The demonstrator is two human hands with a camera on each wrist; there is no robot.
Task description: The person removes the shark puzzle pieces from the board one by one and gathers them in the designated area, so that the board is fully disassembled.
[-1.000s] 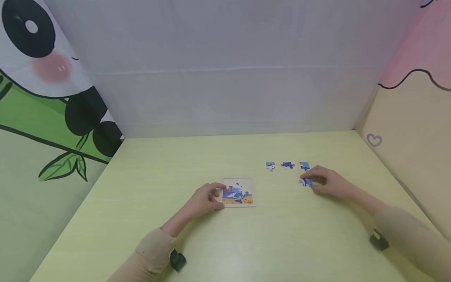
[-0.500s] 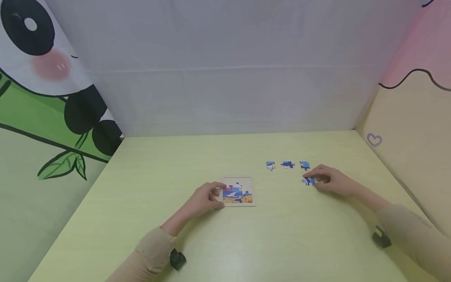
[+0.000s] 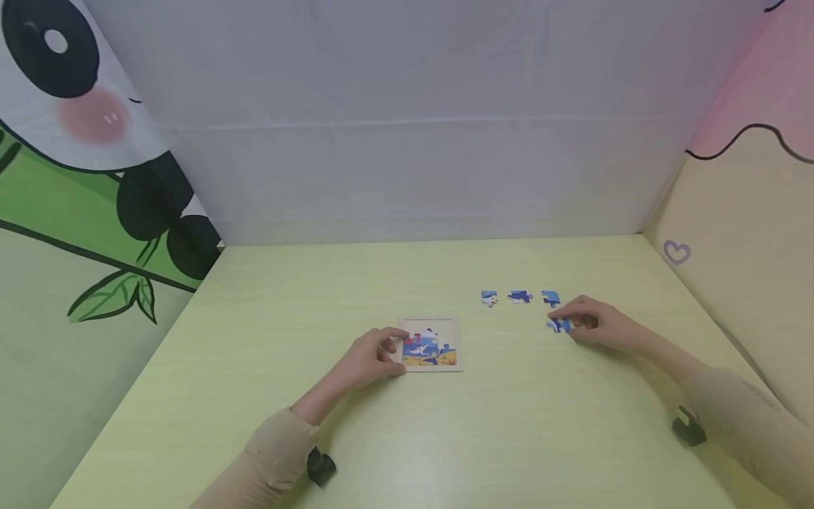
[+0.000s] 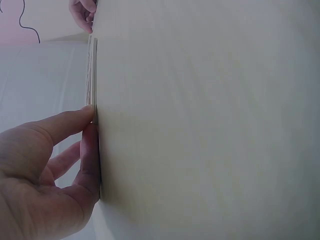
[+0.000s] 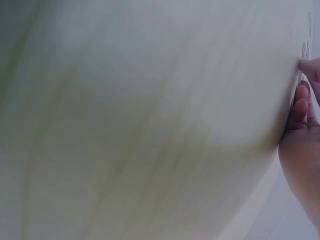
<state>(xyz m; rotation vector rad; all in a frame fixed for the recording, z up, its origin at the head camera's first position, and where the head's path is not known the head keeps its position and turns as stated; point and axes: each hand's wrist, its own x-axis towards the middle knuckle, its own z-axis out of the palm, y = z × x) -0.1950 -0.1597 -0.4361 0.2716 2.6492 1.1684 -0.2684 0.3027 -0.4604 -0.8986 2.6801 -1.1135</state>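
Observation:
In the head view, a square jigsaw puzzle tray point(image 3: 459, 346) lies on the table, partly filled with pieces showing a sea picture. My left hand point(image 3: 369, 360) holds its left side, thumb at the near corner and index finger higher up; the left wrist view shows that thumb on the edge of the tray point(image 4: 92, 75). To the right, my right hand point(image 3: 600, 325) pinches a blue and white puzzle piece point(image 3: 558, 325) between thumb and index finger, flat on the table. In the right wrist view the right hand point(image 5: 305, 115) is cut off at the edge, its piece mostly hidden.
Three loose pieces lie in a row behind the right hand's piece: a left one point(image 3: 489, 298), a middle one point(image 3: 519, 297) and a right one point(image 3: 550, 297). A pale wall cloth point(image 3: 407, 177) closes off the table's point(image 3: 318, 283) back edge.
My right hand has slid slightly to the right with its puzzle piece, which now sits below the right end of the row. The left hand stays on the tray.

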